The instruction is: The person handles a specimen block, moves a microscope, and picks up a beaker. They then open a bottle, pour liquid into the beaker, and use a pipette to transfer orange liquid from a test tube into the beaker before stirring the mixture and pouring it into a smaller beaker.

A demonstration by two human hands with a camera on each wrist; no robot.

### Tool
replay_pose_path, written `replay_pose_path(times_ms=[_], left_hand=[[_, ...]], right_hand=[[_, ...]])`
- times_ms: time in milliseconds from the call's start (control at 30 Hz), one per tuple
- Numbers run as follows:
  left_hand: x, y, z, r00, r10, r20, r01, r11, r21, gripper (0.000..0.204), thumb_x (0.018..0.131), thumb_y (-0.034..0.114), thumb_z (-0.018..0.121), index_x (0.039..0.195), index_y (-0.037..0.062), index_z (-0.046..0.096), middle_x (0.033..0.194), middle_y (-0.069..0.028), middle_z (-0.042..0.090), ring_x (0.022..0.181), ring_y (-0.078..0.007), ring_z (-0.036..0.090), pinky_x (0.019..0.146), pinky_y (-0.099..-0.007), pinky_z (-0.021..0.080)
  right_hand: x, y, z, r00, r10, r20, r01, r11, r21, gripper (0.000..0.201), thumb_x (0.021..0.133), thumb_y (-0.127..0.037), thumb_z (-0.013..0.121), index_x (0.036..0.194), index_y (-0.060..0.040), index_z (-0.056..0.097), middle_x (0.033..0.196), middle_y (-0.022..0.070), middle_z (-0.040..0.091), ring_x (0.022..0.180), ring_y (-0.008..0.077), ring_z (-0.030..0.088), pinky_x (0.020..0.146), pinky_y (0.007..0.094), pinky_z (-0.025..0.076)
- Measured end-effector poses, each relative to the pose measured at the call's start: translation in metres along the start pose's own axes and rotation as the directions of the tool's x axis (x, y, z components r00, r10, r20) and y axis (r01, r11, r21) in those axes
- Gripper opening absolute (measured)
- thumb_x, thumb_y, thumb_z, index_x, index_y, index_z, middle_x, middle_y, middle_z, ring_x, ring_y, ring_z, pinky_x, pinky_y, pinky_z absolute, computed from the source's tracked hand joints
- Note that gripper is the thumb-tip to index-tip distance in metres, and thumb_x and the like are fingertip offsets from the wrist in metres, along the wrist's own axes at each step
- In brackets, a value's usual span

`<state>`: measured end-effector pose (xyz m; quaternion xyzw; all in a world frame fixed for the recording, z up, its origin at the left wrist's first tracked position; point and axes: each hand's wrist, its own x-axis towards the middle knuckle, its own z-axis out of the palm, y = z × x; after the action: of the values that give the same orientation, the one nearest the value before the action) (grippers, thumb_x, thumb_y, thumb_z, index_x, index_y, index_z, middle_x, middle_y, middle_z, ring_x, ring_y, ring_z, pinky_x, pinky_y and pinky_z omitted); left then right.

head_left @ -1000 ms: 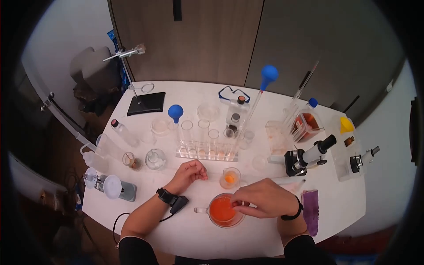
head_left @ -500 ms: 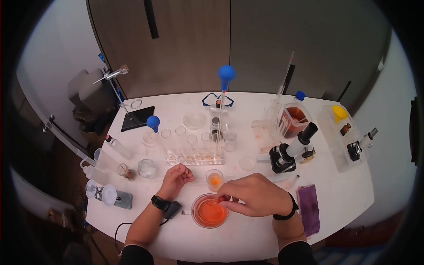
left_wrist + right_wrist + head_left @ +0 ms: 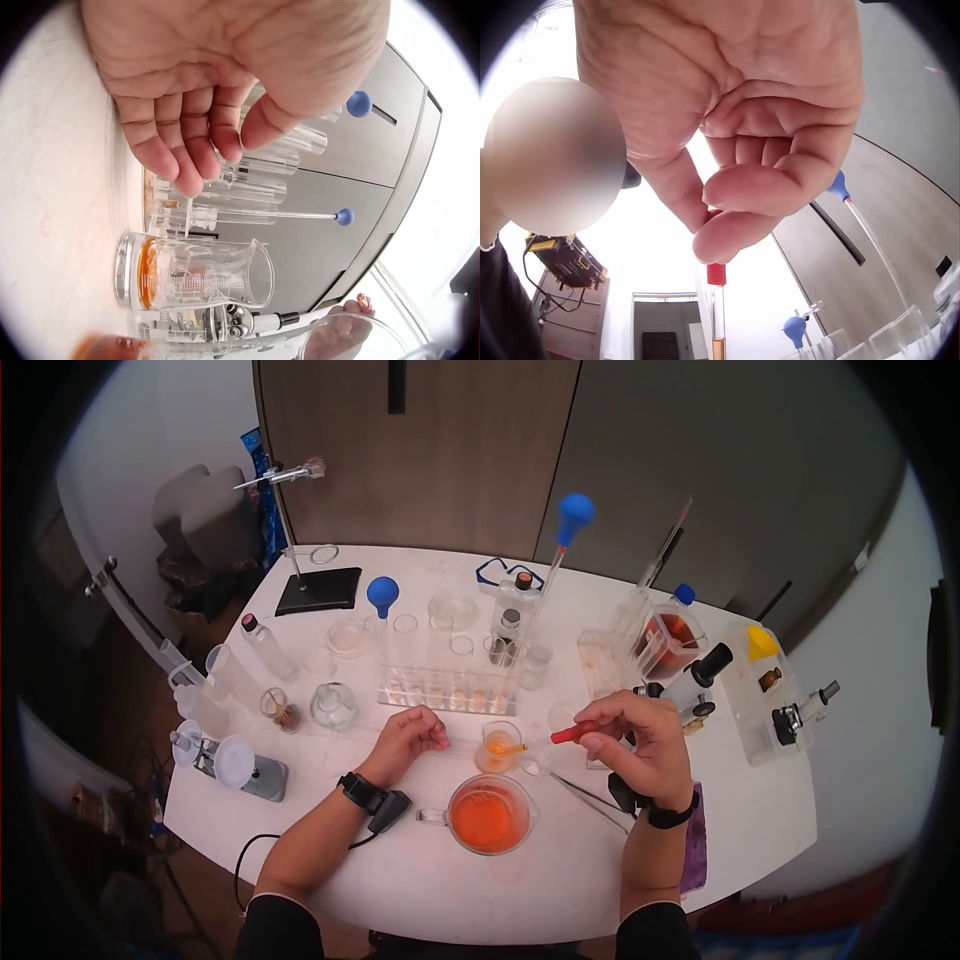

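My right hand [image 3: 640, 745] pinches the red bulb of a glass dropper [image 3: 572, 733] between thumb and fingers. Orange liquid shows inside the dropper's tube, which lies nearly level with its tip over the small glass beaker [image 3: 492, 760]. A shallow layer of orange liquid sits in that beaker, also seen in the left wrist view [image 3: 195, 296]. Nearer me stands a glass measuring jug [image 3: 530, 815] holding orange-red liquid. My left hand [image 3: 405, 745] rests on the table left of the beaker, fingers loosely curled with nothing held.
Behind the beaker stands a clear rack [image 3: 450, 700] of test tubes, with blue-bulbed pipettes [image 3: 575, 515] rising there. Metal tweezers [image 3: 590, 800] lie right of the jug. A microscope [image 3: 700, 675] and purple cloth [image 3: 695, 860] are at right; a round flask [image 3: 333, 706] is at left.
My right hand has moved from over the jug forward and right, bringing the dropper, with orange liquid in it, across to the small beaker. The left hand stays about where it was.
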<state>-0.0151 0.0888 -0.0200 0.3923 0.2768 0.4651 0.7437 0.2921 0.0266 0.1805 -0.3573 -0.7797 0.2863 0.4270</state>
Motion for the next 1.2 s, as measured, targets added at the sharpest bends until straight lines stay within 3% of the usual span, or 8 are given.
replay_pose_path(times_ms=[200,300,400,800,933,1200], left_hand=[[-0.002,0.002,0.003,1.0,-0.001,-0.018,0.002,1.0,0.025,0.009,0.096,0.013,0.052,0.089,0.0078,0.054,0.091,-0.0069,0.061,0.085,-0.0179,0.062,0.082,-0.0319,0.051],[-0.001,0.004,0.004,1.0,-0.006,-0.029,0.007,0.999,0.039,0.01,0.096,0.014,0.053,0.088,0.0082,0.053,0.09,-0.0073,0.061,0.085,-0.0188,0.061,0.082,-0.0331,0.051],[-0.001,0.002,0.003,0.999,0.008,-0.032,-0.008,1.0,0.029,0.01,0.096,0.014,0.054,0.088,0.0081,0.053,0.09,-0.0074,0.061,0.084,-0.0193,0.062,0.081,-0.0331,0.051],[-0.014,0.001,0.005,0.99,0.054,-0.129,-0.053,0.999,0.015,0.01,0.097,0.012,0.049,0.091,0.0064,0.055,0.092,-0.0063,0.062,0.086,-0.0177,0.062,0.082,-0.0318,0.051],[-0.015,0.001,0.007,0.976,0.087,-0.198,-0.083,0.996,0.029,0.012,0.098,0.016,0.051,0.09,0.0078,0.054,0.09,-0.0066,0.062,0.084,-0.0172,0.061,0.08,-0.0315,0.051],[-0.016,0.004,0.005,0.987,0.06,-0.148,-0.046,0.995,0.092,0.012,0.097,0.015,0.051,0.088,0.0076,0.054,0.09,-0.0059,0.06,0.083,-0.0162,0.061,0.079,-0.0303,0.05]], right_hand=[[0.008,0.005,0.005,0.997,0.07,0.031,-0.064,0.984,-0.167,0.012,0.085,-0.006,0.069,0.095,0.0014,0.067,0.079,0.0069,0.071,0.059,0.0086,0.061,0.053,0.0218,0.046],[0.012,0.011,0.013,0.996,0.053,0.073,-0.036,0.975,-0.218,0.011,0.086,-0.007,0.069,0.094,0.0001,0.066,0.077,0.0079,0.07,0.058,0.0128,0.061,0.053,0.0238,0.046],[0.015,0.019,0.018,0.995,0.028,0.098,-0.005,0.974,-0.225,0.01,0.087,-0.008,0.068,0.092,-0.0004,0.065,0.076,0.0093,0.069,0.058,0.0167,0.062,0.053,0.0252,0.047],[0.016,0.041,0.024,0.995,0.012,0.102,0.01,0.977,-0.215,0.006,0.087,-0.005,0.066,0.091,-0.0009,0.065,0.078,0.0099,0.069,0.06,0.0192,0.063,0.052,0.027,0.047],[0.02,0.043,0.027,0.995,0.005,0.1,0.019,0.97,-0.241,0.005,0.086,-0.005,0.066,0.09,-0.0017,0.066,0.078,0.0091,0.069,0.059,0.0192,0.063,0.051,0.0268,0.046],[0.018,0.035,0.026,0.999,-0.003,0.039,0.013,0.959,-0.282,0.005,0.085,-0.004,0.068,0.089,-0.0012,0.066,0.078,0.0074,0.07,0.06,0.0144,0.063,0.051,0.023,0.046]])
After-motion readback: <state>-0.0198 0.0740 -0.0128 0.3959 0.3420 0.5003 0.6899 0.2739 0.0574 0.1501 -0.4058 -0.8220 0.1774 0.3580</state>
